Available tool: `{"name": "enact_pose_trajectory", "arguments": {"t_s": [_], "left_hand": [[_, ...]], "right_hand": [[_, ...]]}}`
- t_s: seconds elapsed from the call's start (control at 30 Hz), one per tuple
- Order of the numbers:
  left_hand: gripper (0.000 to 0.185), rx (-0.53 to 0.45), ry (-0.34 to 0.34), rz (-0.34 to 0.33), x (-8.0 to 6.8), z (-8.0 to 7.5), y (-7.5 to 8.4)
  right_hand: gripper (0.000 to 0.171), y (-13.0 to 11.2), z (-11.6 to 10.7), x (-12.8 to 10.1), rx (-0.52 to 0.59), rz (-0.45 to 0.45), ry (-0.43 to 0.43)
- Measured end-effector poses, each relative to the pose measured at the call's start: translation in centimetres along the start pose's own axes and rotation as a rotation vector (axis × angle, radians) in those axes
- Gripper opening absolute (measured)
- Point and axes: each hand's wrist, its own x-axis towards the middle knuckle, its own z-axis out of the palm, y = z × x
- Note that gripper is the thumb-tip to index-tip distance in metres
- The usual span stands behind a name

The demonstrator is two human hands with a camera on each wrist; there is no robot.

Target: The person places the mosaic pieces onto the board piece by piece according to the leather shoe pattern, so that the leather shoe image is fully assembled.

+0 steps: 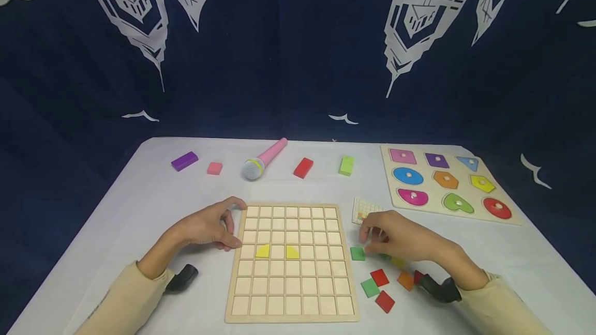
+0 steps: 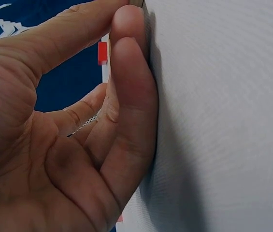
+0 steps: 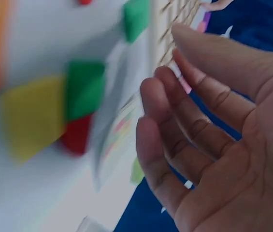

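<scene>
A wooden grid board lies in front of me with two yellow pieces in its fourth row. My left hand rests against the board's left edge, fingers relaxed and holding nothing; in the left wrist view the left hand lies along the white tablecloth. My right hand hovers over loose tiles to the right of the board, fingers loosely bent and empty. The right wrist view shows the right hand above a green tile, a yellow tile and a red tile.
Loose tiles lie right of the board: green, red, orange. A pattern card and a shape puzzle sit beyond. A pink microphone and purple, pink, red and green blocks line the back.
</scene>
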Motion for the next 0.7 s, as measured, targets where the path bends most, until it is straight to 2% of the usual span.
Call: {"name": "enact_pose_trajectory", "arguments": {"t_s": [0.13, 0.4, 0.7], "left_hand": [[0.077, -0.004, 0.002, 0.015, -0.1, 0.0, 0.0], [0.078, -0.003, 0.003, 0.015, -0.1, 0.0, -0.1], [0.08, 0.0, 0.006, -0.008, 0.0, 0.0, 0.0]], "right_hand": [[0.017, 1.6, -0.1, -1.6, 0.057, 0.021, -0.025], [0.023, 3.9, -0.1, -3.9, 0.186, 0.123, -0.094], [0.025, 4.7, 0.3, -4.4, 0.172, 0.146, -0.061]]}}
